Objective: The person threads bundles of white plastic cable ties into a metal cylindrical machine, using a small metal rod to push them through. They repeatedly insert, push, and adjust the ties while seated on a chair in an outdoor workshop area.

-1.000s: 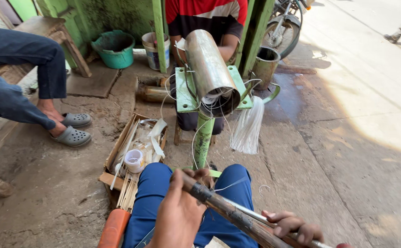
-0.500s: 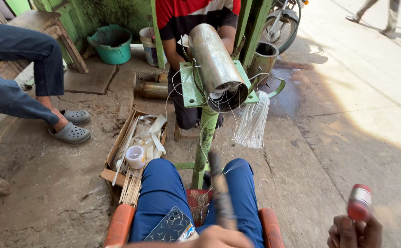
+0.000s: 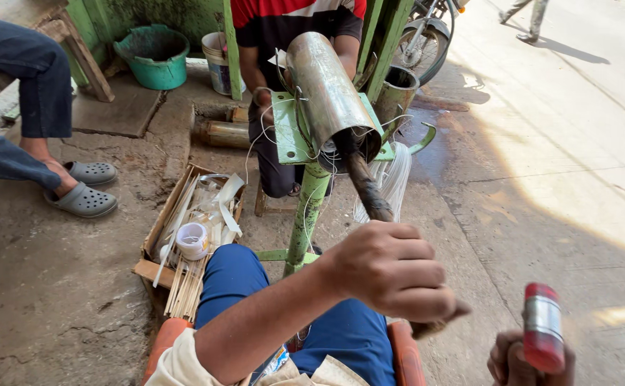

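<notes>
Gripping a dark rod (image 3: 367,191), the left hand (image 3: 392,270) is clenched around its near end while the far end enters the metal cylinder (image 3: 327,93) at 12 o'clock. At 5 o'clock the right hand (image 3: 520,361) grasps a red-capped hammer (image 3: 543,334), well apart from the rod.

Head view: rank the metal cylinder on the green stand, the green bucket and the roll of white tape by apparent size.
1. metal cylinder
2. green bucket, though it stands farther from the camera, so unsure
3. roll of white tape
</notes>
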